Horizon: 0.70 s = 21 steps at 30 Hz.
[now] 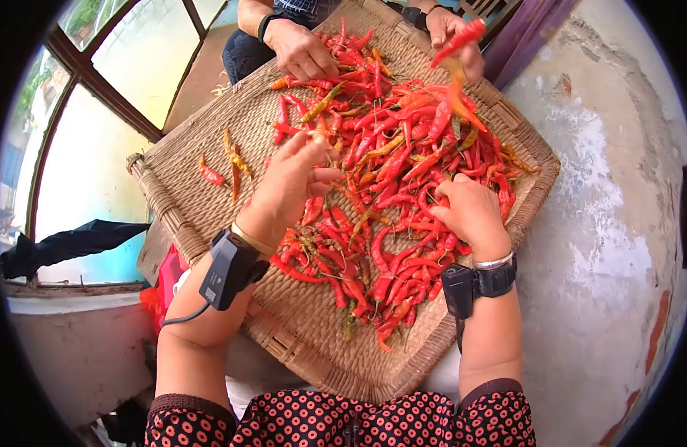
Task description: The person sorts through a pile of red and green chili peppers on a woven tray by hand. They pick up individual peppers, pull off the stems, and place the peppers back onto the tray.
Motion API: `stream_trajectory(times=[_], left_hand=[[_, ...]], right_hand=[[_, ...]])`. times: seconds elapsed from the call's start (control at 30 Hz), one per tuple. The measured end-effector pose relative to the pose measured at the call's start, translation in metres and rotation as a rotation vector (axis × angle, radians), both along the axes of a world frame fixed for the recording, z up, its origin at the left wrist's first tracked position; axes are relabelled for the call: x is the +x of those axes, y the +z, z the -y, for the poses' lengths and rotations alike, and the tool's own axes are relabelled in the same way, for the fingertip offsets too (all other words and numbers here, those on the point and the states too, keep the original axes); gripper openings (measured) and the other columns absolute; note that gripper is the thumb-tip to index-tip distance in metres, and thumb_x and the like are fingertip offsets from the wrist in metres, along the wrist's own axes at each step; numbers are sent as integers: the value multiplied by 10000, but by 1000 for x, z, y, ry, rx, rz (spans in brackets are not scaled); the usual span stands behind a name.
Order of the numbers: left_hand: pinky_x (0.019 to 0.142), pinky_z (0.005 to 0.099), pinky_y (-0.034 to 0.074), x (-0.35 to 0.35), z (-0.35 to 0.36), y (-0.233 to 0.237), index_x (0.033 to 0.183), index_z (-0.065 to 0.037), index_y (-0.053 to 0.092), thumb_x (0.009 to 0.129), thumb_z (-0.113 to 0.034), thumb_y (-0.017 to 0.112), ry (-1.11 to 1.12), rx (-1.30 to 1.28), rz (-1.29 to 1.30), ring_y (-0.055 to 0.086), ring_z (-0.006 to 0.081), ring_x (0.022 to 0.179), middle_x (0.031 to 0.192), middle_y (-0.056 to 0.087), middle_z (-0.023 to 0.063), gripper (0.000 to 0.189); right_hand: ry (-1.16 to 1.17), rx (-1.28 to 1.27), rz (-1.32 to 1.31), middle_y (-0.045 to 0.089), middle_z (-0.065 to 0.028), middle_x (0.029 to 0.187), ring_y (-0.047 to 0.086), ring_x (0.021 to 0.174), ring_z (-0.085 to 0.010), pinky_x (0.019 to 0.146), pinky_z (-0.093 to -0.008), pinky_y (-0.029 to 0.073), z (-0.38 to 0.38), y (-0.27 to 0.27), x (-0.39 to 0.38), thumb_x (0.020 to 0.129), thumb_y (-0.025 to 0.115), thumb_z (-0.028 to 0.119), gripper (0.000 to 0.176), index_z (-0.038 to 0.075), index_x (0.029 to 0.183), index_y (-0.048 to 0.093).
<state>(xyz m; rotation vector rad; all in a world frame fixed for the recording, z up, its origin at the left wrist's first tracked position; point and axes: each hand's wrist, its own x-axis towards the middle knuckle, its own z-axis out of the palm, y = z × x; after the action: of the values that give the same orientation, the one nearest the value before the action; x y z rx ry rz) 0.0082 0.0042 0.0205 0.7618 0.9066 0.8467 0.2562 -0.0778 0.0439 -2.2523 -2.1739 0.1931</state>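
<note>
A heap of red chili peppers (pixel 403 141), with some orange and yellowish ones among them, lies on a woven tray (pixel 313 320). My left hand (pixel 295 175) is over the left side of the heap, fingers apart and slightly blurred, with nothing plainly held. On the right side of the heap, my right hand (pixel 471 210) has its fingers curled down around a red chili pepper, partly hidden by the hand. A smaller group of chili peppers (pixel 343 257) lies between my hands, towards me.
Across the tray, another person's hand (pixel 302 51) touches the heap; their other hand (pixel 459 48) holds up chili peppers. Several chili peppers (pixel 235 160) lie apart at left. A window (pixel 90 156) and dark cloth (pixel 75 246) are left, a plaster wall (pixel 589 208) right.
</note>
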Motion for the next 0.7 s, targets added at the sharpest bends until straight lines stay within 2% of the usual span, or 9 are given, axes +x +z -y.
stream_trajectory(times=[0.1, 0.23, 0.27, 0.33, 0.37, 0.43, 0.47, 0.53, 0.7], left_hand=[[684, 266, 473, 11, 12, -3, 1404, -51, 99, 886, -168, 529, 90, 134, -56, 576, 150, 879, 1237, 451, 104, 683], [781, 282, 450, 9, 3, -2, 1385, -56, 204, 877, -127, 533, 148, 373, -112, 525, 152, 1015, 1279, 402, 76, 609], [751, 257, 459, 7, 2, -4, 1289, -35, 389, 877, -119, 537, 94, 370, -97, 557, 127, 939, 1146, 524, 62, 445], [728, 239, 461, 10, 7, -4, 1217, -27, 456, 875, -113, 543, -71, 344, -136, 567, 108, 880, 1047, 566, 44, 362], [705, 221, 463, 12, 13, -4, 1144, -19, 524, 873, -106, 549, -240, 315, -176, 576, 90, 822, 948, 608, 26, 286], [685, 203, 466, 21, 27, -7, 1074, -5, 566, 865, -98, 567, -309, 373, -210, 574, 74, 742, 855, 624, 6, 228], [690, 210, 470, 24, 31, -12, 1074, 0, 564, 864, -93, 569, -404, 435, -284, 570, 72, 753, 864, 622, 11, 230], [685, 227, 482, 26, 35, -6, 1063, 5, 571, 849, -84, 585, -532, 668, -503, 569, 72, 764, 850, 622, 23, 232], [663, 230, 485, 25, 36, -4, 1039, -2, 585, 832, -80, 599, -601, 726, -614, 572, 71, 741, 826, 629, 37, 222]], right_hand=[[13, -13, -24, 606, -117, 751, 587, 754, -292, 674, -395, 461, -3, -9, 6, 689, 668, 232, 197, 76, 806, 642], [10, -54, -71, 611, -129, 735, 602, 744, -304, 658, -412, 468, -8, -13, 1, 694, 659, 238, 185, 59, 729, 624], [27, -1, -199, 609, -139, 729, 602, 735, -308, 652, -408, 468, -8, -16, 1, 699, 645, 219, 168, 55, 726, 624], [85, 53, -482, 590, -160, 715, 595, 708, -324, 629, -398, 464, -7, -12, -3, 711, 610, 149, 108, 46, 741, 622], [87, 50, -483, 590, -160, 715, 595, 708, -324, 629, -398, 464, -7, -11, -6, 711, 610, 149, 108, 46, 741, 622], [140, 168, -523, 590, -154, 737, 591, 714, -320, 632, -396, 469, -7, -13, -9, 720, 593, 101, 73, 47, 762, 619], [139, 254, -314, 587, -149, 760, 588, 729, -324, 635, -418, 468, -7, -18, -8, 721, 567, 52, 80, 52, 790, 608], [143, 259, -210, 588, -149, 772, 589, 742, -324, 634, -429, 467, -5, -26, 0, 719, 559, 41, 87, 53, 795, 601], [179, 105, 4, 591, -143, 696, 596, 707, -335, 616, -442, 465, -9, -33, 3, 723, 564, 84, 58, 70, 767, 599]])
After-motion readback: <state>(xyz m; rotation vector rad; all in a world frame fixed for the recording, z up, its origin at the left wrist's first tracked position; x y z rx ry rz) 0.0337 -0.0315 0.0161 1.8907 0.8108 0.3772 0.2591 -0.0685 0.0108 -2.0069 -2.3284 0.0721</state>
